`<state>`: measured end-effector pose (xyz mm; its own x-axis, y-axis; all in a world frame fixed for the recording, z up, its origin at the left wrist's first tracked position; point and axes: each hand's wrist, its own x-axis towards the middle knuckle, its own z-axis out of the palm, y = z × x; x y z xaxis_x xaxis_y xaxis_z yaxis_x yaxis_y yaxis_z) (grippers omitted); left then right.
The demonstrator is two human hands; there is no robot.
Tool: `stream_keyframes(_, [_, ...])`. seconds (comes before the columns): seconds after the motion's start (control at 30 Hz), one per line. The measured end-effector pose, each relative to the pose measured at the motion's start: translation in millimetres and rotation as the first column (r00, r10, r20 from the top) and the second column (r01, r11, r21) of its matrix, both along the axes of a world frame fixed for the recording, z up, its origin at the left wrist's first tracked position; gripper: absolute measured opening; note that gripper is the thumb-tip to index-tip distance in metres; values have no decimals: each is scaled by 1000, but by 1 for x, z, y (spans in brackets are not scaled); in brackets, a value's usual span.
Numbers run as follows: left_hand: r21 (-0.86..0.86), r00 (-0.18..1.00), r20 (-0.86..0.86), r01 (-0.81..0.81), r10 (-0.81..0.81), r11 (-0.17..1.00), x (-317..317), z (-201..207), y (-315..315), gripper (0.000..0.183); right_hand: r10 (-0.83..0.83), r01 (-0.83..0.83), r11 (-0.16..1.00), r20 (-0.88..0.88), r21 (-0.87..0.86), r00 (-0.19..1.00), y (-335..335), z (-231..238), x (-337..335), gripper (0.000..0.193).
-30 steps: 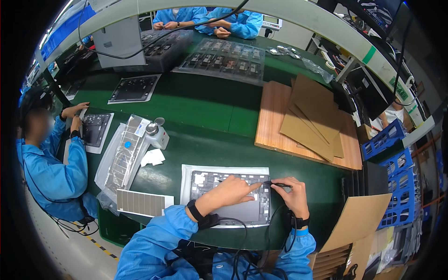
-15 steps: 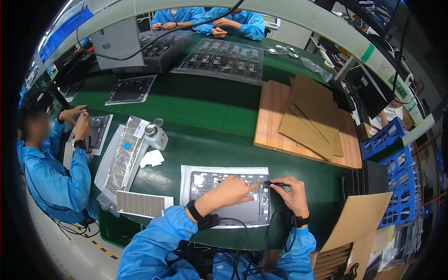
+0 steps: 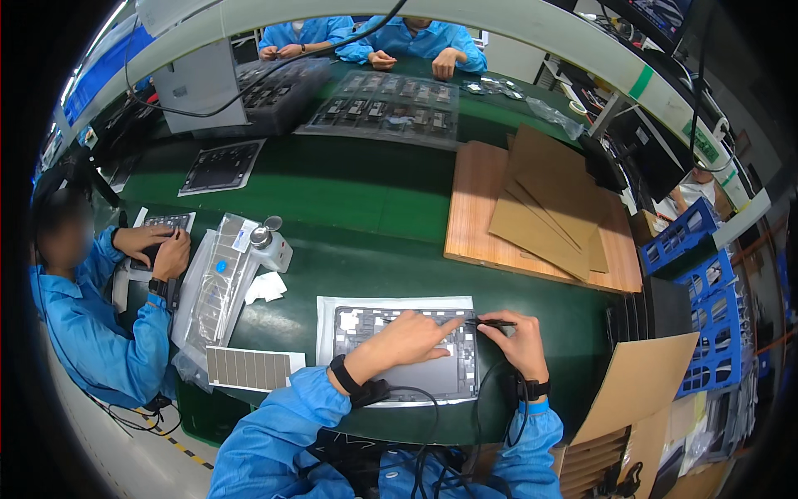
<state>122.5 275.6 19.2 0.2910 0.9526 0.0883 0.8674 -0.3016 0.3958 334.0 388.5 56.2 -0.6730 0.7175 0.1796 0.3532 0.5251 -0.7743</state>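
A flat grey tablet-sized panel (image 3: pixel 432 379) with many small white pieces lies on a white sheet (image 3: pixel 325 333) in front of me. Across its upper part reaches my left hand (image 3: pixel 406 337), its index finger stretched onto the panel near the upper right corner and the thumb apart. That hand holds nothing I can see. Between the thumb and fingers of my right hand (image 3: pixel 522 343) is a pair of black tweezers (image 3: pixel 496 323), lying nearly level, tips pointing left at the panel's upper right corner beside my left fingertip. The tips' exact contact cannot be made out.
Left of the panel are a brown-striped sticker sheet (image 3: pixel 249 368), a plastic-bagged strip (image 3: pixel 218 287), white wipes (image 3: pixel 266 287) and a dispenser bottle (image 3: pixel 272 249). A wooden board (image 3: pixel 474 204) bears cardboard sheets (image 3: pixel 532 216). A co-worker (image 3: pixel 108 324) sits at left.
The tweezers in my right hand have turned flatter, and that hand's fingers have shifted slightly. My left hand stays on the panel. The left co-worker's raised hands have come down onto their own panel.
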Motion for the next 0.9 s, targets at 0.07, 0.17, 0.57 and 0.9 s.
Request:
stream_keyframes(0.07, [25, 1000, -8, 28, -28, 999, 0, -1, 4, 64, -14, 14, 999, 6, -51, 1000, 1, 1, 2, 17])
stream_keyframes(0.17, [39, 996, -45, 82, -80, 996, 8, 2, 14, 65, -44, 43, 997, -9, -66, 999, 2, 8, 10, 16])
stream_keyframes(0.57, [-29, 956, -283, 66, -72, 997, 15, 32, 16, 62, -51, 9, 986, -248, -168, 967, 15, -19, 26, 20])
stream_keyframes(0.9, [-53, 951, -284, 112, -123, 992, 16, 33, 20, 59, -273, 247, 961, -304, -124, 912, 15, -11, 38, 18])
